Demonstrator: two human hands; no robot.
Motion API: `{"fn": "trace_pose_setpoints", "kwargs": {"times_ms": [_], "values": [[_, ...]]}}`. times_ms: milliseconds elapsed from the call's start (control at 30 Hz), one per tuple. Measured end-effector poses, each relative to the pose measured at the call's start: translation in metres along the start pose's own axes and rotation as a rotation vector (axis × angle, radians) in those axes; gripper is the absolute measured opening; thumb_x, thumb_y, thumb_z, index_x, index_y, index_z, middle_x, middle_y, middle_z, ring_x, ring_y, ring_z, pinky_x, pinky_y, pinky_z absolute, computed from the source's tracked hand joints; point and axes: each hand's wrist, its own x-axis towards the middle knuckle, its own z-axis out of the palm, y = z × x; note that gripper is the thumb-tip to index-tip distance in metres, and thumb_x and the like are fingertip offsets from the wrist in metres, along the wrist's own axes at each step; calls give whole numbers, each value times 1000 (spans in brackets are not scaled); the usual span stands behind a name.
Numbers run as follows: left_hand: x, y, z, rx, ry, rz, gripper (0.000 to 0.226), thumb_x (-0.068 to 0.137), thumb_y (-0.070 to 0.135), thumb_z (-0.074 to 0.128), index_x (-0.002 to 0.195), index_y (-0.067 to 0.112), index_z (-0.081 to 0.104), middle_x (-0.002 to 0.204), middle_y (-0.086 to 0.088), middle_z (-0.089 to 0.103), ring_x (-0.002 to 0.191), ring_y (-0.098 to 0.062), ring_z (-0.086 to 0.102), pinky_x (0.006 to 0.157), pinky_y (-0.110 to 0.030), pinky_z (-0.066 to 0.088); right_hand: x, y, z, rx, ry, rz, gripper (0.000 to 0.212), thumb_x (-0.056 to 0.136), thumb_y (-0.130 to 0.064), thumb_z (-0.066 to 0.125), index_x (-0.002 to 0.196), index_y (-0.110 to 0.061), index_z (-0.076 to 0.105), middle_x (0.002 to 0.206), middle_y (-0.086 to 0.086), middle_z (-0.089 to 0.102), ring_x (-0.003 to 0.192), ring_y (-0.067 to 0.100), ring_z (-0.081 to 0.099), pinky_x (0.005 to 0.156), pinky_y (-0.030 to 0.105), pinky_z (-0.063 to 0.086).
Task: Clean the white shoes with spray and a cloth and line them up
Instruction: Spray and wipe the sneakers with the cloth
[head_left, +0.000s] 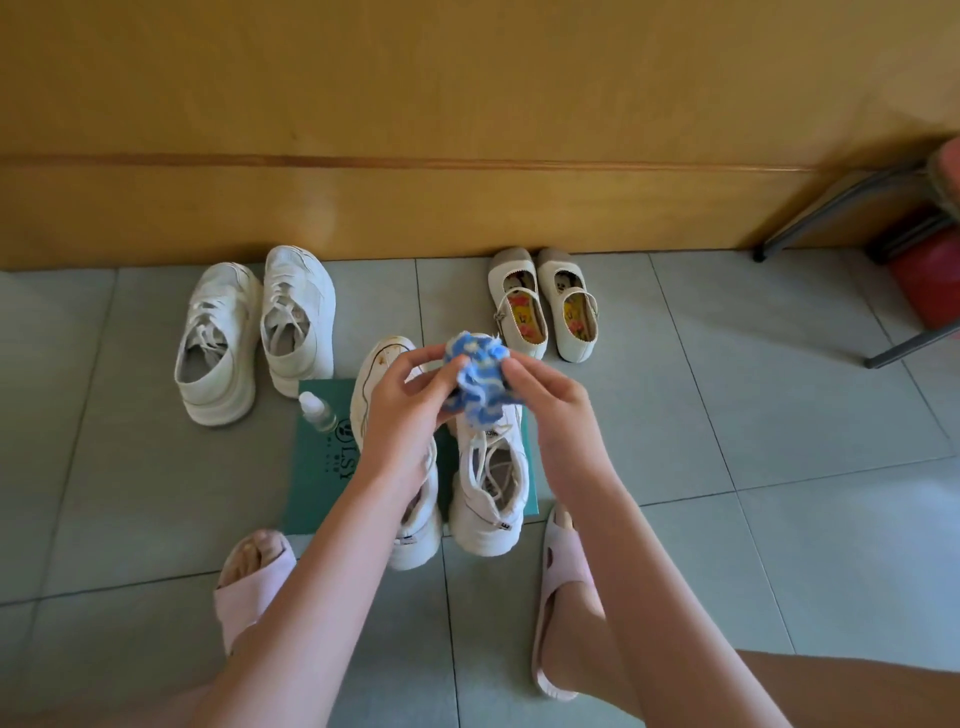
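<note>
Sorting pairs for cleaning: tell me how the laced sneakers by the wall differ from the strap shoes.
The laced sneakers fasten with laces; the strap shoes with one strap each. The sneakers have thick soles; the strap shoes are low and flat. The strap shoes show flowered insoles; the sneakers are plain white. Both pairs stand on the tiles, toes toward the wall.

Bare left hand and right hand, bare forearms. Pale pink open-toed rubber left slipper at lower left, matching right slipper lower centre.
</note>
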Motion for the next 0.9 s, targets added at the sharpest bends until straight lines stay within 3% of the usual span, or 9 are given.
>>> {"fn": "trace_pose_setpoints", "kwargs": {"times_ms": [67, 133, 267, 367, 467, 567, 700, 767, 900], "values": [[5, 5, -4, -52, 36, -4, 12, 87, 8, 62, 97, 15, 61, 74, 1, 72, 64, -10, 68, 56, -18, 53, 0, -4, 0, 37, -13, -11, 23, 96, -17, 51, 111, -11, 67, 99, -1, 72, 89, 3, 67, 71, 10, 49], [11, 10, -8, -83, 61, 0, 12, 89, 5, 59, 98, 14, 60, 73, -1, 69, 61, -9, 65, 57, -17, 53, 0, -3, 3, 31, -34, -34, 22, 94, -22, 54, 110, -16, 68, 105, -4, 72, 97, 2, 65, 76, 11, 49], [13, 10, -13, -40, 58, 23, 15, 91, 9, 57, 105, 13, 59, 83, -3, 71, 70, -12, 68, 61, -20, 55, -1, 3, 21, -71, -29, -89, 13, 86, -19, 67, 96, -26, 70, 95, -2, 72, 91, 10, 67, 77, 18, 52], [13, 6, -16, -6, 18, -7, 14, 94, 21, 54, 104, 16, 62, 94, -6, 70, 80, -13, 69, 63, -21, 55, 4, 9, 26, -123, 61, -136, 17, 83, -15, 71, 99, -19, 70, 95, 6, 72, 91, 23, 67, 82, 32, 56], [13, 3, -18, 9, -39, -47, 30, 90, 35, 59, 111, 14, 63, 99, -5, 71, 83, -13, 70, 64, -21, 55, 7, 13, 24, -122, 96, -125, 23, 81, -13, 73, 103, -12, 69, 94, 9, 72, 89, 28, 67, 81, 36, 57], [12, -2, -17, 54, -11, 6, 38, 79, 20, 73, 114, 13, 61, 101, -5, 71, 84, -14, 71, 64, -19, 54, 6, 16, 25, -175, 87, -143, 22, 81, -14, 72, 103, -12, 69, 93, 8, 72, 86, 24, 68, 80, 35, 57], [14, -3, -19, -16, 60, 24, 28, 81, 11, 71, 106, 15, 61, 90, -2, 72, 74, -11, 71, 59, -19, 54, 5, 17, 22, -95, 47, -50, 16, 87, -14, 66, 101, -21, 69, 100, 4, 71, 93, 19, 68, 84, 29, 55], [19, -2, -26, -47, 106, 40, 27, 81, 11, 71, 106, 14, 61, 91, -3, 72, 74, -10, 71, 59, -19, 53, 7, 23, 16, -197, 140, -13, 25, 88, -24, 65, 113, -24, 66, 115, -3, 67, 106, 14, 61, 93, 33, 51], [28, 0, -37, 25, 187, 116, 29, 81, 12, 72, 108, 12, 61, 94, -7, 71, 74, -10, 69, 59, -21, 55, 9, 48, 11, -780, 160, 165, 80, 77, -57, 66, 144, -35, 29, 149, -6, 34, 133, 20, 38, 101, 46, 42]]}}
